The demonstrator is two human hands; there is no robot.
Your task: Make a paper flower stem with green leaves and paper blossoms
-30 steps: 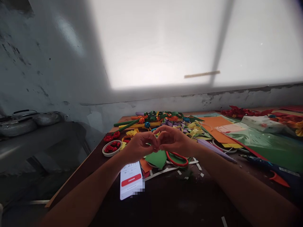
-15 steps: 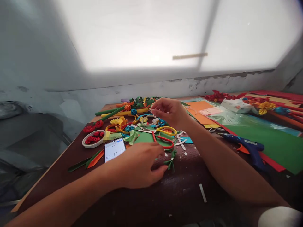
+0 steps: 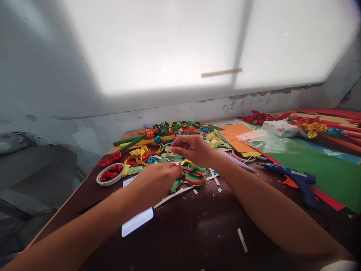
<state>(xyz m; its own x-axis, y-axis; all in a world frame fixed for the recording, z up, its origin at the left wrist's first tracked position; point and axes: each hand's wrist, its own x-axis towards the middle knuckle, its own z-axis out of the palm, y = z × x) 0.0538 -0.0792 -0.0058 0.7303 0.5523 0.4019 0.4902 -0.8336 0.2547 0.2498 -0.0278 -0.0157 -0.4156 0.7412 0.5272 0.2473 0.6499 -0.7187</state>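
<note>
My left hand [image 3: 162, 177] is closed, its fingertips hidden, just left of the red-handled scissors [image 3: 196, 178]. Green paper [image 3: 175, 184] shows under its fingers; I cannot tell whether it is held. From below that hand a narrow white strip [image 3: 176, 195] runs across the tabletop. My right hand [image 3: 194, 150] is over the craft pile with thumb and forefinger pinched; anything between them is too small to name. Below the scissors' red loop lie white paper scraps [image 3: 214, 177]. A phone [image 3: 138, 222] lies partly hidden under my left forearm.
At the left, a white tape roll [image 3: 109, 175] encloses red paper flowers. Green and yellow paper tubes [image 3: 132, 139] lie behind. A blue glue gun [image 3: 296, 175] rests right of my forearm, beside green sheets [image 3: 316, 162] and orange paper [image 3: 237, 135]. A wall [image 3: 169, 109] stands behind the table.
Both hands have moved left, the left one slightly up and the right one down. The tied green paper piece no longer shows near the left thumb. A long white strip now shows below the left hand.
</note>
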